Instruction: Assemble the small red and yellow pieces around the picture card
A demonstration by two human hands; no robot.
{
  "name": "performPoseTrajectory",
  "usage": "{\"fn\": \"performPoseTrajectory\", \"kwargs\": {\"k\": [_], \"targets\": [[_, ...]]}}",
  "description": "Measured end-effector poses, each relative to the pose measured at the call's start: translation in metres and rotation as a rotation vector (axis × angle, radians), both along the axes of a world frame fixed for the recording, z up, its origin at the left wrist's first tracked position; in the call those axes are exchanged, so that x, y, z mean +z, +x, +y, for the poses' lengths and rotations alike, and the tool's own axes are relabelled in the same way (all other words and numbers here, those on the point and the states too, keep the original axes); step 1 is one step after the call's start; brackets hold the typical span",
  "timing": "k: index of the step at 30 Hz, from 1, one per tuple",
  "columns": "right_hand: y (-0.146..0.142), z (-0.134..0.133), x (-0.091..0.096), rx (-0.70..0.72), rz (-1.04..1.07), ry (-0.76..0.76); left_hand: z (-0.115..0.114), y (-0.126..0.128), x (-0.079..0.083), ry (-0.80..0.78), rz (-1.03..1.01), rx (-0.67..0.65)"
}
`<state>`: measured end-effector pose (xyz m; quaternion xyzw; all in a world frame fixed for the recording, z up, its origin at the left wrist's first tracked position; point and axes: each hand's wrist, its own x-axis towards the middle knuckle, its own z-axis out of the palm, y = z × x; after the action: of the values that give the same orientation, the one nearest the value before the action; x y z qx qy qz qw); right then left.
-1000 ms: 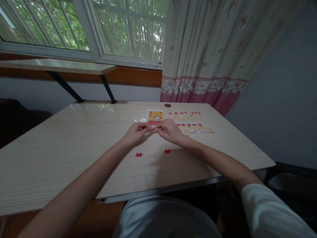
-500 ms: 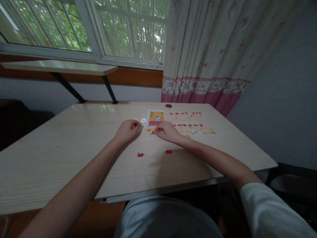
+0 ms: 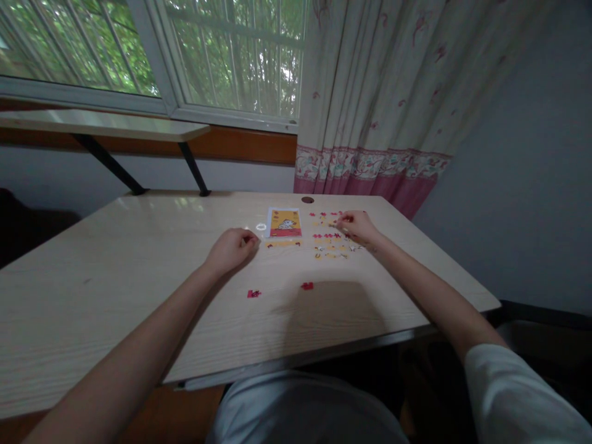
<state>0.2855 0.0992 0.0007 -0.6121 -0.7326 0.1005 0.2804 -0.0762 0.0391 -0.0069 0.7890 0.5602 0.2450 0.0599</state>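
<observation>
My left hand [image 3: 230, 248] rests on the wooden table [image 3: 115, 277] with its fingers curled in, just left of a short joined strip of yellow puzzle pieces [image 3: 283, 243]. My right hand [image 3: 357, 226] reaches to the far right among several loose red and yellow puzzle pieces [image 3: 329, 235], its fingers pinched over one of them; what it holds is too small to make out. A small picture card [image 3: 285, 222] in yellow and red lies between the hands. Two red pieces [image 3: 254, 293] [image 3: 306, 285] lie apart nearer to me.
A window with bars and green trees behind it fills the back left, with a narrow shelf [image 3: 102, 123] under it. A patterned curtain [image 3: 370, 105] hangs at the back right. A round cable hole [image 3: 308, 200] sits at the table's far edge.
My hands were together at the joined strip. The left hand has drawn back to the left, and the right hand has moved right and farther out to the loose pieces. The strip now lies bare.
</observation>
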Motion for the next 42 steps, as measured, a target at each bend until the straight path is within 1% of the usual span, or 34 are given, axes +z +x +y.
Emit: {"fn": "performPoseTrajectory", "kwargs": {"k": [3,6,10,13,17,20,23,30,37,42], "targets": [[0.041,0.007,-0.004,-0.047,-0.013,-0.066,0.0,0.001,0.0,-0.001,0.002,-0.004],[0.065,0.013,-0.012,-0.066,-0.04,-0.103,0.001,0.001,-0.001,0.0,0.006,-0.003],[0.072,0.02,-0.019,-0.07,-0.114,-0.128,0.001,0.0,-0.002,-0.013,0.001,-0.013],[0.075,0.026,-0.022,-0.108,-0.139,-0.113,0.001,0.0,-0.002,-0.006,0.01,-0.012],[0.091,0.035,-0.023,-0.249,-0.11,-0.052,0.001,-0.001,-0.002,-0.003,0.014,-0.02],[0.108,0.04,-0.023,-0.358,-0.125,-0.062,0.001,-0.001,-0.002,0.006,-0.002,-0.024],[0.117,0.042,-0.024,-0.386,-0.15,-0.094,0.001,0.0,-0.002,0.005,-0.013,-0.018],[0.11,0.045,-0.029,-0.308,-0.208,-0.13,0.001,0.0,-0.003,0.002,-0.01,-0.009],[0.099,0.046,-0.023,-0.307,-0.257,-0.101,0.001,0.001,-0.003,0.011,-0.021,-0.016],[0.079,0.052,-0.02,-0.261,-0.292,-0.059,0.0,0.002,-0.002,0.0,-0.013,-0.02]]}}
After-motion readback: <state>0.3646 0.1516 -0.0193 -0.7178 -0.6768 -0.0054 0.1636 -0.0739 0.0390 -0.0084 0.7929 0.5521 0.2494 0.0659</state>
